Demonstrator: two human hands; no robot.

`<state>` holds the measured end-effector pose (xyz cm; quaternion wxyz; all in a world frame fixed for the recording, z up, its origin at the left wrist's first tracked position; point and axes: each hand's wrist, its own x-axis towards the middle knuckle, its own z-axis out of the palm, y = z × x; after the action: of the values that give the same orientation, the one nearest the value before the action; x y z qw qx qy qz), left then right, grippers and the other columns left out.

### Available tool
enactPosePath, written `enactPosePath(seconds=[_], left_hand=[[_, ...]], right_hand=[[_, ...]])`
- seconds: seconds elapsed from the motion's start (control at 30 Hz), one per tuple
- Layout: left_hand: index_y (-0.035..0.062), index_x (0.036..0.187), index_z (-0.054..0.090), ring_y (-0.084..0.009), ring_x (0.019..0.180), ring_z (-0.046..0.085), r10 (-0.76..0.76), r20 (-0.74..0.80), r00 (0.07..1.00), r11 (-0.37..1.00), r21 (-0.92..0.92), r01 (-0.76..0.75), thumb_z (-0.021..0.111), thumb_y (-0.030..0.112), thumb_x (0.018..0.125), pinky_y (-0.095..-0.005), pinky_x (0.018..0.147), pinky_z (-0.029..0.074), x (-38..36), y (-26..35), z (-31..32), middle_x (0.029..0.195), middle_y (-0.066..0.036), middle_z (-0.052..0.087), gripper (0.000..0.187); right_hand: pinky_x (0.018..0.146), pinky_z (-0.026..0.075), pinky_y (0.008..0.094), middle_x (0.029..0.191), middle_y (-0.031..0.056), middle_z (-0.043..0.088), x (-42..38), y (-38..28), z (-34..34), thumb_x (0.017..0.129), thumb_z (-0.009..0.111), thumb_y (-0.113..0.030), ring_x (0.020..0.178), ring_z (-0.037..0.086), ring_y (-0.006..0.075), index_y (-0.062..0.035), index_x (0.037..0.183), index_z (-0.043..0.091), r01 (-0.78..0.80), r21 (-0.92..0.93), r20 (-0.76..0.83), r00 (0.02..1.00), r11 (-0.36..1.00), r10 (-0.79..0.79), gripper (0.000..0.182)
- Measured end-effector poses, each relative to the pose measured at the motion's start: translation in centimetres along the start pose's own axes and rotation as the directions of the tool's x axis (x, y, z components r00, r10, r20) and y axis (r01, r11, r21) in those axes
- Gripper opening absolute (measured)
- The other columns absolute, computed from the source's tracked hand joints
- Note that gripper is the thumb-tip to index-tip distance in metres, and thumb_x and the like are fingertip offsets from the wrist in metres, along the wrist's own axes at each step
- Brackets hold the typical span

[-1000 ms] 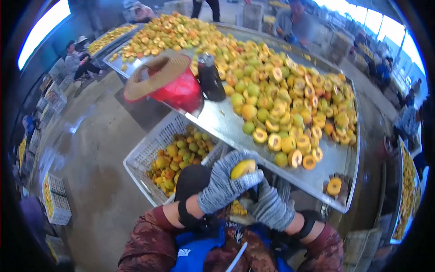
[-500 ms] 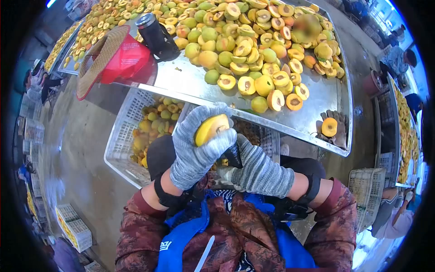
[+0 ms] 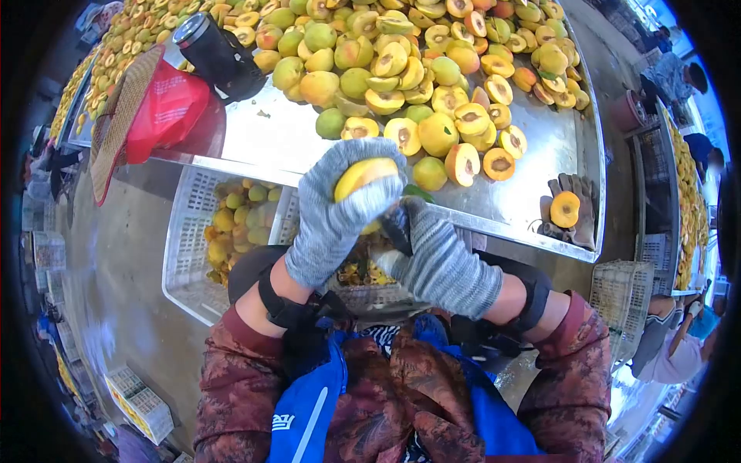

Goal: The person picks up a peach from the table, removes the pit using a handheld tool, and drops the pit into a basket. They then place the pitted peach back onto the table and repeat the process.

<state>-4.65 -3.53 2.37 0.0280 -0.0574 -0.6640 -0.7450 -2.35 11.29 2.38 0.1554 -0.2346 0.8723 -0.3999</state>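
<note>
My left hand (image 3: 340, 212), in a grey knitted glove, is wrapped round a yellow peach (image 3: 364, 176). Close beside it, my right hand (image 3: 444, 255), gloved alike, grips a dark tool (image 3: 397, 230) just under the fruit; its working end is hidden. Both hands are held before the front edge of a metal table (image 3: 239, 131). On that table lie many peaches (image 3: 386, 58), whole ones and cut halves showing brown centres. Below the hands, a crate partly hidden by my arms holds fruit scraps (image 3: 363, 270).
A white plastic crate (image 3: 181, 255) of peaches stands below left. On the table are a black flask (image 3: 220, 62), a red bag (image 3: 170, 108) with a woven hat (image 3: 116, 131), and a dark glove (image 3: 583, 220) under a peach half (image 3: 565, 209). Other people work at the right.
My view has shifted, so the table and its contents appear lower and farther left. The left hand still holds the peach, while the right hand and dark tool have turned slightly beneath it.
</note>
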Motion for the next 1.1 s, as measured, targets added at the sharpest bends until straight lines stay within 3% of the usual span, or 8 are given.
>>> enactPosePath(seconds=[0.03,0.33,0.67,0.77,0.87,0.93,1.07,1.1], left_hand=[[0.0004,0.097,0.058,-0.0136,0.081,0.058,-0.132,0.01,0.991,0.98,-0.148,0.132,0.062,0.011,0.075,-0.0268,0.074,0.048,0.5,-0.3,0.0,0.087,-0.007,0.061,0.024],[-0.0027,0.1,0.057,-0.0158,0.083,0.059,-0.035,-0.046,0.998,0.999,-0.019,0.034,0.051,0.025,0.083,-0.028,0.078,0.047,2.9,-3.5,-2.0,0.093,-0.012,0.061,0.033],[-0.0015,0.104,0.055,-0.0164,0.089,0.057,0.093,-0.105,0.99,0.993,-0.065,-0.101,0.053,0.023,0.082,-0.0286,0.082,0.045,3.4,-3.4,-1.7,0.098,-0.011,0.06,0.033],[-0.0013,0.103,0.055,-0.0166,0.089,0.058,0.078,-0.129,0.989,0.993,-0.073,-0.088,0.053,0.023,0.083,-0.0289,0.082,0.046,3.6,-3.8,-1.9,0.098,-0.011,0.06,0.032],[-0.0017,0.104,0.054,-0.0167,0.088,0.058,-0.021,-0.056,0.998,0.982,-0.189,0.01,0.054,0.023,0.084,-0.0283,0.08,0.047,3.9,-4.8,-2.6,0.097,-0.011,0.059,0.032],[-0.0017,0.103,0.053,-0.0169,0.086,0.059,0.062,-0.145,0.987,0.983,-0.163,-0.086,0.05,0.023,0.086,-0.027,0.077,0.049,4.0,-5.3,-2.7,0.096,-0.011,0.059,0.03],[-0.0014,0.105,0.054,-0.0147,0.085,0.057,-0.065,-0.12,0.991,0.918,-0.397,0.012,0.052,0.027,0.085,-0.0259,0.076,0.047,3.6,-3.8,-2.1,0.094,-0.008,0.056,0.035],[-0.0019,0.109,0.051,-0.0148,0.085,0.057,-0.128,-0.156,0.979,0.828,-0.56,0.019,0.051,0.03,0.086,-0.0263,0.077,0.047,4.0,-5.4,-2.3,0.096,-0.009,0.056,0.039]], right_hand=[[0.075,0.046,0.0359,0.098,0.0186,0.053,1.3,0.0,-0.4,0.073,0.063,-0.012,0.09,0.056,0.0299,0.0036,0.115,0.037,-0.191,0.072,0.1,0.978,0.979,0.184,0.052],[0.064,0.046,0.0447,0.078,0.026,0.057,4.3,2.1,1.1,0.073,0.061,-0.019,0.076,0.057,0.0399,0.005,0.103,0.041,-0.143,0.133,-0.03,0.988,0.981,0.149,0.044],[0.068,0.048,0.0332,0.091,0.0138,0.058,5.1,2.3,1.6,0.075,0.063,-0.009,0.082,0.06,0.0247,-0.0001,0.113,0.04,-0.108,0.054,-0.18,0.977,0.993,0.116,0.045],[0.066,0.047,0.0303,0.087,0.0104,0.057,5.2,0.5,0.5,0.074,0.063,-0.009,0.075,0.057,0.0178,0.0007,0.114,0.04,-0.198,0.491,-0.029,0.969,0.848,0.244,0.047],[0.067,0.046,0.0272,0.09,0.0072,0.056,4.7,1.0,1.4,0.074,0.064,-0.009,0.075,0.056,0.0157,0.0006,0.11,0.042,-0.027,0.242,-0.248,0.965,0.97,0.089,0.044],[0.068,0.046,0.0247,0.09,0.0047,0.055,4.9,1.3,0.7,0.074,0.065,-0.008,0.076,0.055,0.014,-0.0005,0.104,0.044,-0.193,0.103,-0.216,0.953,0.976,0.211,0.037],[0.056,0.047,0.0238,0.073,0.0032,0.054,5.0,2.1,0.7,0.08,0.059,-0.008,0.062,0.057,0.0152,-0.004,0.105,0.041,0.142,0.195,-0.513,0.858,0.97,-0.023,0.032],[0.049,0.045,0.023,0.072,0.003,0.053,4.5,1.5,0.5,0.082,0.058,-0.011,0.056,0.054,0.0132,-0.0048,0.106,0.04,-0.001,0.583,-0.322,0.918,0.812,0.232,0.031]])
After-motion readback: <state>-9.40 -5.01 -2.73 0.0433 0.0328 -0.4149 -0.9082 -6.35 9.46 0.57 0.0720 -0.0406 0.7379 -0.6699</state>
